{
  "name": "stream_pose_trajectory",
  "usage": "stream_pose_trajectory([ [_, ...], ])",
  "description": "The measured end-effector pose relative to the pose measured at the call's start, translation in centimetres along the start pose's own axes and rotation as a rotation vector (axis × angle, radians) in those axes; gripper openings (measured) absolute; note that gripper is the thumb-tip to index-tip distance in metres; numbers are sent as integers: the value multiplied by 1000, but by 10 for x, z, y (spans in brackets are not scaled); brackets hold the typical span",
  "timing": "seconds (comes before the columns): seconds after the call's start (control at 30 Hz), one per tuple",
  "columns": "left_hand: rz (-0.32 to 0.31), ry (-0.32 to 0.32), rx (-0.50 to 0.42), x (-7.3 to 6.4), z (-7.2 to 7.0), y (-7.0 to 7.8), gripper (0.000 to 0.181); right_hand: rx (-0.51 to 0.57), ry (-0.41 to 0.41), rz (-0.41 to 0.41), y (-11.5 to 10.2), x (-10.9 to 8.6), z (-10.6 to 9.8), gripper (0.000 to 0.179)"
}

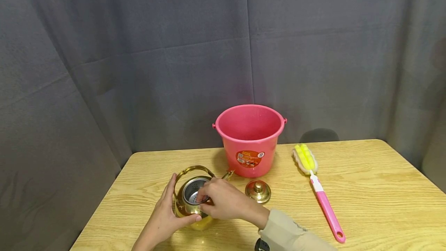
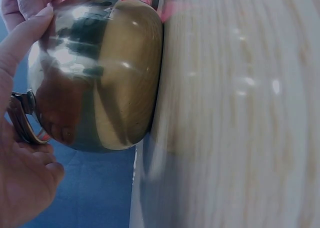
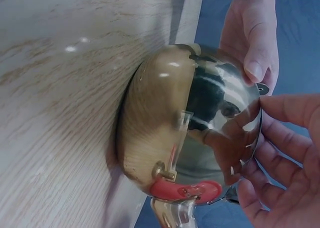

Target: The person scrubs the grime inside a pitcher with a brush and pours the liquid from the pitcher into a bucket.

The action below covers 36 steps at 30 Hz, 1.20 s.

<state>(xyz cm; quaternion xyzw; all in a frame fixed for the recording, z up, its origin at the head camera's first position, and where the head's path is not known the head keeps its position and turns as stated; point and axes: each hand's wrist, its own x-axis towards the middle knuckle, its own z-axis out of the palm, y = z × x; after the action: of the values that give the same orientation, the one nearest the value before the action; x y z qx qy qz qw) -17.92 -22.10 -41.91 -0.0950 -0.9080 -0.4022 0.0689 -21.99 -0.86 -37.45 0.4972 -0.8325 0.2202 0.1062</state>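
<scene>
A shiny gold teapot point(image 1: 191, 207) stands on the table with its lid off, its arched handle point(image 1: 195, 167) raised behind the opening. Inside the mouth sits a silver perforated strainer point(image 1: 191, 193). My left hand point(image 1: 162, 216) holds the teapot from the left, thumb against the front of the body and fingers up beside the handle. My right hand point(image 1: 224, 198) pinches the strainer's rim at the right side of the mouth. In the right wrist view, the right fingers point(image 3: 287, 158) meet the teapot's top edge. The gold lid point(image 1: 258, 191) lies to the right.
A pink bucket point(image 1: 251, 146) stands behind the teapot, close to the spout point(image 1: 228, 174). Farther right lies a brush point(image 1: 320, 193) with a yellow and white head and a pink handle. Grey curtains point(image 1: 174, 69) surround the wooden table point(image 1: 369, 189).
</scene>
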Motion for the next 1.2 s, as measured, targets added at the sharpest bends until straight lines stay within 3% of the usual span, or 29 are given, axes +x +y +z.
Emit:
stream_pose_trajectory([
  [0.6,0,5,-6,-1,1,-1,123,63,129,44,-3,1,4,8],
  [1.2,-3,-6,-22,0,0,0,123,95,203,68,-2,2,6,6],
])
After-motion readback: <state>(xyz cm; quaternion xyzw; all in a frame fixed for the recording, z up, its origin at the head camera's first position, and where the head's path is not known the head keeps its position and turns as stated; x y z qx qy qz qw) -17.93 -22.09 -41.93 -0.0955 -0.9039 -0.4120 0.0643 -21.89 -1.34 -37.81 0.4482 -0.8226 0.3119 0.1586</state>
